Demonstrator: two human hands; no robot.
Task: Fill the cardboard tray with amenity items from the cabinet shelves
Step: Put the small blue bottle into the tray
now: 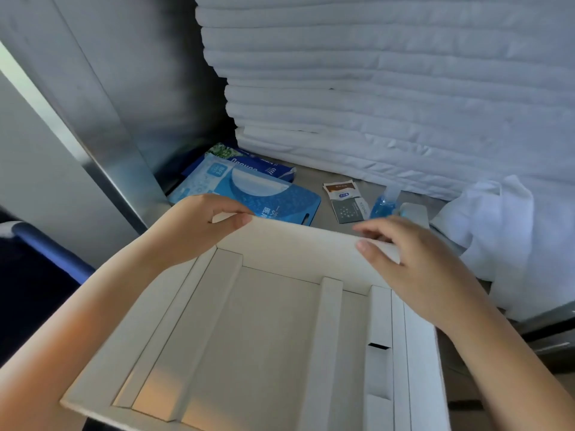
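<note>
Cabinet shelf (314, 180) under stacked white linens (389, 88) — blue pack (264, 194) marked "BFE", other print blurred; sachets (345, 200), blue bottle (384, 205) beside. Cardboard tray (273, 337) at shelf front — left hand (199, 219), right hand (417, 265) apart, each pinching far wall's top edge.

Dim, bluish daylight; warm orange patch lower left (on tray (161, 387) corner); soft blur, wide-angle bending at edges.
</note>
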